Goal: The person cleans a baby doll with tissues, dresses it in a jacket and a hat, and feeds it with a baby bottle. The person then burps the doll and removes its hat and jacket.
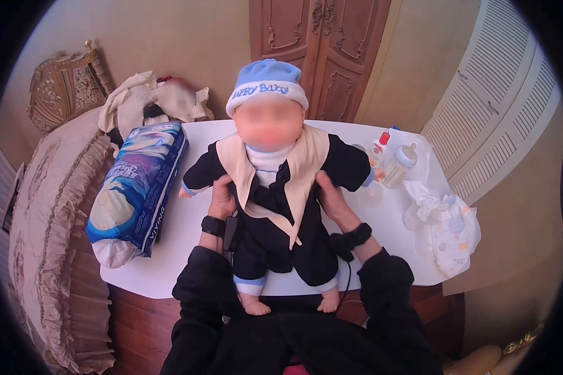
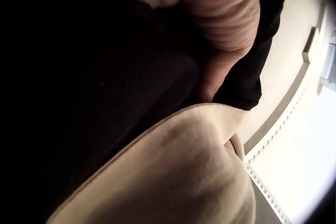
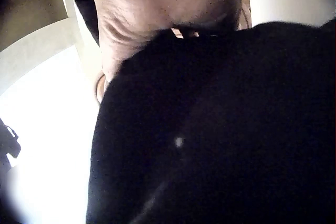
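Observation:
A baby doll in a black suit point(image 1: 263, 240) with a wide cream collar point(image 1: 233, 156) and a blue and white cap point(image 1: 268, 84) is held upright, facing the camera. My left hand point(image 1: 221, 199) grips its torso under one arm, and my right hand point(image 1: 333, 199) grips the other side. The fingertips of both hands are hidden behind the doll. In the left wrist view my left hand point(image 2: 226, 24) lies against black cloth beside the cream collar point(image 2: 173, 155). The right wrist view has my right hand point(image 3: 163, 8) against the black suit point(image 3: 210, 119).
The white table point(image 1: 175, 269) bears a blue diaper pack point(image 1: 134, 187) at the left. To the right are a baby bottle point(image 1: 400, 164), a red-capped bottle point(image 1: 379, 147) and a crumpled printed diaper point(image 1: 450, 234). A ruffled bedspread point(image 1: 56, 219) lies left of the table.

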{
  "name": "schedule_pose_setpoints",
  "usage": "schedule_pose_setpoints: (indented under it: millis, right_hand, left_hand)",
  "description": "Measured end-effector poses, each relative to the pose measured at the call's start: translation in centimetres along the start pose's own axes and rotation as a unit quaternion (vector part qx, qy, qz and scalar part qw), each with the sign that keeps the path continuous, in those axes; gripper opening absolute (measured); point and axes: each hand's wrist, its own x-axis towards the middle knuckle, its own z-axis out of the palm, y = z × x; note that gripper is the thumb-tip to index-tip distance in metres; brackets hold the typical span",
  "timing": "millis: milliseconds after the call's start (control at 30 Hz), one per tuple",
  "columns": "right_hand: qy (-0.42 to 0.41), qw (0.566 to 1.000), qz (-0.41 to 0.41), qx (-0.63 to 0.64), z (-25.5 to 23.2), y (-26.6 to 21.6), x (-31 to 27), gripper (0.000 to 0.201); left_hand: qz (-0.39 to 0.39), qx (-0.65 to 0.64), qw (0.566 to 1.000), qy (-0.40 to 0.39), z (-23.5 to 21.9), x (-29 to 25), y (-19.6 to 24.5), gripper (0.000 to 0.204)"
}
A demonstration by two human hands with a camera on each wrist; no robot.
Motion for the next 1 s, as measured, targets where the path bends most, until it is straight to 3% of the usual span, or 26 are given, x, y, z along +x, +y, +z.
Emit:
schedule_pose_setpoints:
  millis: [33,67,133,200,233,300,333,400,433,500,633,700,733,800,867,933,1000]
  right_hand:
    - [0.007,0.997,-0.033,0.071,0.9,-1.8,-1.0,0.058]
    - [0.006,0.997,-0.031,0.069,1.0,-2.9,-1.6,0.058]
    - [0.047,0.970,-0.078,0.226,-0.1,-5.2,-2.5,0.058]
    - [0.154,0.945,-0.138,0.255,-0.4,-8.0,-3.2,0.048]
    - [0.155,0.945,-0.135,0.253,-1.0,-8.7,-3.3,0.048]
    - [0.200,0.943,-0.222,0.147,-1.9,-9.7,-3.3,0.038]
    - [0.201,0.944,-0.218,0.147,-1.4,-10.1,-3.6,0.038]
    - [0.227,0.915,-0.331,-0.046,0.3,-11.1,-4.0,0.028]
    - [0.227,0.916,-0.328,-0.046,0.8,-11.4,-4.3,0.028]
    - [0.153,0.825,-0.476,-0.263,2.0,-11.6,-4.9,0.023]
    - [0.134,0.829,-0.503,-0.204,3.7,-11.6,-4.8,0.020]
    - [0.172,0.890,-0.417,-0.065,2.8,-11.7,-4.6,0.017]
    - [0.172,0.891,-0.416,-0.065,2.1,-11.7,-4.3,0.017]
    - [0.242,0.916,-0.316,0.046,0.8,-11.9,-3.7,0.013]
    - [0.255,0.900,-0.353,-0.028,2.2,-11.8,-4.2,0.013]
    - [0.076,0.829,-0.514,-0.205,3.3,-11.7,-4.8,0.012]
    - [0.053,0.813,-0.529,-0.237,3.8,-11.6,-4.9,0.012]
  left_hand:
    - [-0.011,-0.017,1.000,0.002,-0.1,0.0,0.1,0.032]
    - [-0.010,-0.020,1.000,0.003,-0.6,0.1,0.3,0.032]
    - [-0.026,-0.034,0.998,-0.047,-1.3,0.2,0.6,0.037]
    - [-0.036,-0.033,0.998,-0.043,-1.0,-0.1,0.9,0.037]
    - [-0.046,-0.028,0.998,-0.041,-1.0,-0.1,0.8,0.037]
    - [-0.034,-0.027,0.999,-0.031,-1.0,0.0,0.5,0.037]
    - [-0.022,-0.023,0.999,-0.023,-1.1,0.0,0.4,0.036]
    - [-0.032,-0.030,0.998,-0.036,-0.9,-0.1,0.3,0.036]
    - [-0.054,-0.049,0.996,-0.054,-0.8,-0.1,0.3,0.036]
    - [-0.070,-0.065,0.993,-0.076,-0.6,-0.3,0.1,0.035]
    - [-0.078,-0.058,0.993,-0.060,-0.5,-0.3,-0.2,0.035]
    - [-0.020,-0.020,1.000,0.001,0.4,-0.6,-0.4,0.030]
    - [-0.021,-0.020,1.000,0.001,0.3,-0.6,-0.4,0.030]
    - [-0.031,-0.043,0.998,-0.021,0.2,-0.4,-0.4,0.030]
    - [-0.035,-0.045,0.998,-0.041,-0.1,-0.2,-0.3,0.033]
    - [-0.036,-0.048,0.996,-0.058,-0.3,-0.1,-0.3,0.036]
    - [-0.055,-0.056,0.996,-0.048,-0.4,-0.2,-0.2,0.038]
